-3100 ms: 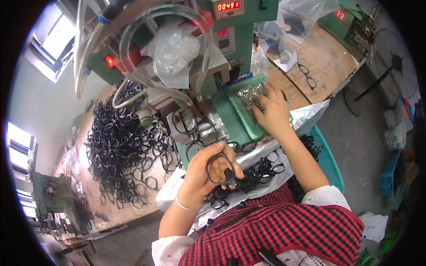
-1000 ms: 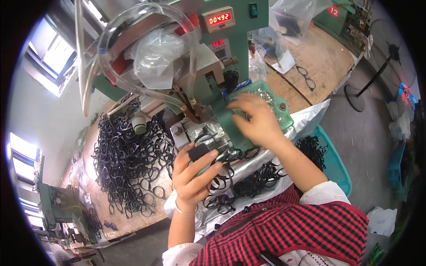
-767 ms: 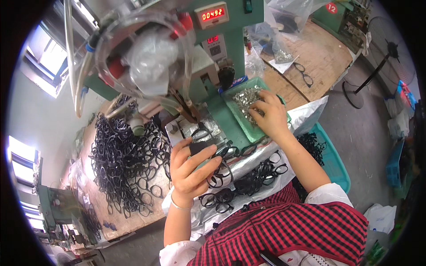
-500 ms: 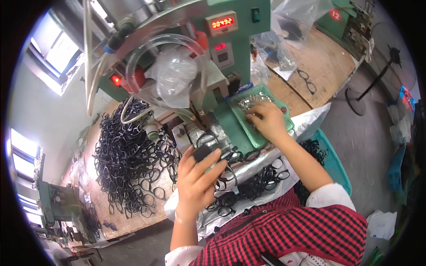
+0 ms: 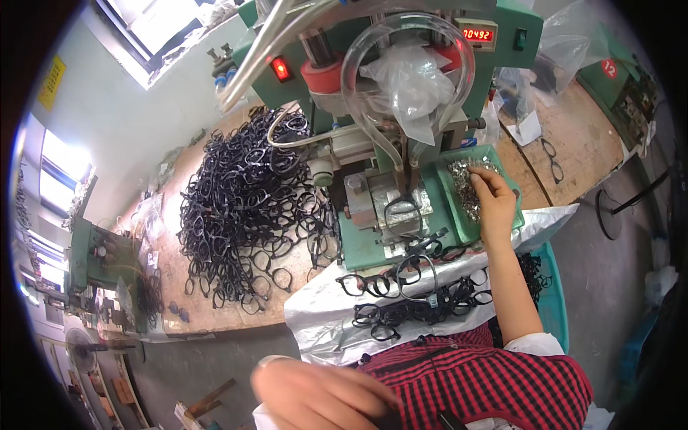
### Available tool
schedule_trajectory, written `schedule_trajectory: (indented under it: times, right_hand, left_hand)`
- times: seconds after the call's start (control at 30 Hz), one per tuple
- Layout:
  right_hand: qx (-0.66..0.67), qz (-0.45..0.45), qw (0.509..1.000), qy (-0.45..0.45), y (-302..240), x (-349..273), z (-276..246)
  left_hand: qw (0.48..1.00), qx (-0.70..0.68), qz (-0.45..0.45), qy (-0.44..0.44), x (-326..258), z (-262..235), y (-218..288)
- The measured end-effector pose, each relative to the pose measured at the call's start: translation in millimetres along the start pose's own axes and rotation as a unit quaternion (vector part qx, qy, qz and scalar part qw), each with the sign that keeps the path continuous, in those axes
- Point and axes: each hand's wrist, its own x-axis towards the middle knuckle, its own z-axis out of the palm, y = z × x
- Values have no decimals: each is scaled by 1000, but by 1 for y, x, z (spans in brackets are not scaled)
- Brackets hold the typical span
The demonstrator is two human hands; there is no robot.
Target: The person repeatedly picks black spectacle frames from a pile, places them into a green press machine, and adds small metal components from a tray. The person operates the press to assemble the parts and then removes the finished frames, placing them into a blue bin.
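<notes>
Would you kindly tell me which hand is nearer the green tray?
The right hand is nearer, over the green tray; the left hand is well away, by the checked apron.

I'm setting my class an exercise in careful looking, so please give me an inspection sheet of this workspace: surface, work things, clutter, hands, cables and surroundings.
Surface: wooden table; crinkled silver sheet in front of the green machine.
Work things: green tray with small metal parts; dark glasses frames on the sheet.
Clutter: large heap of frames left of the machine; clear plastic bag inside a tube loop.
Hands: right hand at the tray, fingertips by the parts, grip unclear; left hand blurred near the checked apron, contents unclear.
Cables: no loose ones clearly seen; clear tube loops across the machine's front.
Surroundings: bright window at left; teal basket holding dark frames at right.
</notes>
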Motion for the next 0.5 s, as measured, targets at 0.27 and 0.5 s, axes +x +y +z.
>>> schedule_trajectory:
  times: [0.27, 0.5]
  right_hand:
    - [-144, -106, 983, -32, -16, 5, 6]
    - [-191, -60, 979, 25, -18, -29, -48]
  left_hand:
    - [521, 566, -542, 338, -119, -77, -78]
    - [530, 395, -616, 428, -201, -82, -87]
